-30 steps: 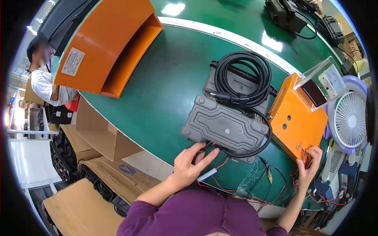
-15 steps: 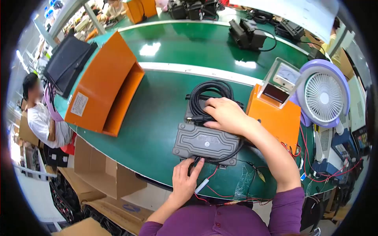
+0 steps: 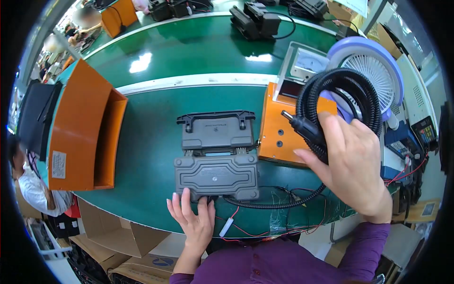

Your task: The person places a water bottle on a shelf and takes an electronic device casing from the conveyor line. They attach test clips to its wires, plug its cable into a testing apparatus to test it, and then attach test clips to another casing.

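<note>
A grey plastic case (image 3: 216, 175) lies opened out on the green bench, its two halves joined by hinges and their outer faces up. The fingers of my left hand (image 3: 195, 222) are at its near edge, with thumb and index finger closed around a small dark part that is mostly hidden. My right hand (image 3: 352, 165) grips a coil of black corrugated cable (image 3: 352, 78), raised above the bench to the right of the case. A black plug (image 3: 305, 128) with a metal tip sticks out from the coil. From the coil, the cable runs down to the case's near edge.
An orange box (image 3: 283, 142) with a meter (image 3: 309, 64) stands behind the coil, near a purple fan (image 3: 397, 61). To the left is a large orange housing (image 3: 78, 128). Thin red wires (image 3: 253, 232) cross the near bench edge. Cardboard boxes (image 3: 113, 232) sit below.
My right hand has lifted the coiled cable off the case's far half and carried it right, towards the fan. My left hand stays at the near edge. The camera view has shifted.
</note>
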Motion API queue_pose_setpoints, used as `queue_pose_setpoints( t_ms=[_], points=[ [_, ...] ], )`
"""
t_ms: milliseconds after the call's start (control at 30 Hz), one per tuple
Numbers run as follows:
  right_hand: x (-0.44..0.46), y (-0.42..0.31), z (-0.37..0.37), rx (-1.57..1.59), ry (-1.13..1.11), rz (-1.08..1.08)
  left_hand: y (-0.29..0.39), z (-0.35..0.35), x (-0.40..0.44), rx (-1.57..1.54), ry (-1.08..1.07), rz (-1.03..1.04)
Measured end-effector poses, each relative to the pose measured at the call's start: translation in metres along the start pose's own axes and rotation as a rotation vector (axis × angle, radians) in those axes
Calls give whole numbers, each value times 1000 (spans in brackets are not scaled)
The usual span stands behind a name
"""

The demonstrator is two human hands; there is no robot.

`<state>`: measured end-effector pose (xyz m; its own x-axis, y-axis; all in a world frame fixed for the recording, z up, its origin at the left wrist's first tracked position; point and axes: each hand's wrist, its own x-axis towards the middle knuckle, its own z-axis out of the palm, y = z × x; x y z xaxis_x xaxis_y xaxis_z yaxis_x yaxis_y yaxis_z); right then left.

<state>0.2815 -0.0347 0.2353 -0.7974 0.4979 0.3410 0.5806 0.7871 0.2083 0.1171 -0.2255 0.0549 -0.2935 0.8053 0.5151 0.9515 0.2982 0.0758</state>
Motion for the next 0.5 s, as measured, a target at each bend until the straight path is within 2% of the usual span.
queue_pose_setpoints(
  t_ms=[33,100,200,267,333,367,400,467,500],
  points=[
    [-1,3,4,1,-19,11,-2,-1,2,-24,-86,33],
    [-3,10,12,-99,-389,-21,-5,-3,4,7,-117,29],
    [-1,20,33,-95,-534,-107,-6,0,2,16,-117,59],
    [2,25,42,-94,-516,-175,-7,1,1,34,-103,71],
    [8,25,48,-115,-585,-268,-8,4,-1,20,-102,73],
    [16,20,45,-176,-698,-245,-9,5,-2,16,-94,67],
    [16,21,47,-174,-704,-241,-10,5,-3,14,-92,75],
    [18,20,50,-210,-574,-341,-10,5,-4,-7,-103,74],
    [21,20,50,-257,-623,-358,-11,5,-5,-25,-111,68]
  ],
)
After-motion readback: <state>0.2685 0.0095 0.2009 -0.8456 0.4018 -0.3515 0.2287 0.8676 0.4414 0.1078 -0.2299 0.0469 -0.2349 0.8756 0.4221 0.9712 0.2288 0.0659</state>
